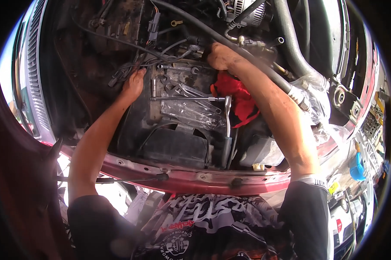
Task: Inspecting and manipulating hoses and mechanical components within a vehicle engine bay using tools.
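Note:
My left hand (134, 85) reaches in at the left side of the engine bay, beside a bundle of dark wires and a connector (113, 81). Its fingers are mostly hidden, so I cannot make out a grip. My right hand (224, 57) is farther in, closed with curled fingers beside a dark hose and cable ends; whatever it holds is hidden. Between the hands, several wrenches (178, 89) lie on a flat dark surface. A ratchet (228, 125) and a long extension bar (186, 99) lie nearer me. A red cloth (236, 97) is bunched under my right forearm.
A long black hose (195, 21) crosses above my right hand. The alternator (249, 12) sits at the far right. Clear plastic (314, 102) wraps parts beside my right forearm. The red front body edge (204, 177) runs before me, with a rod (132, 178) along it.

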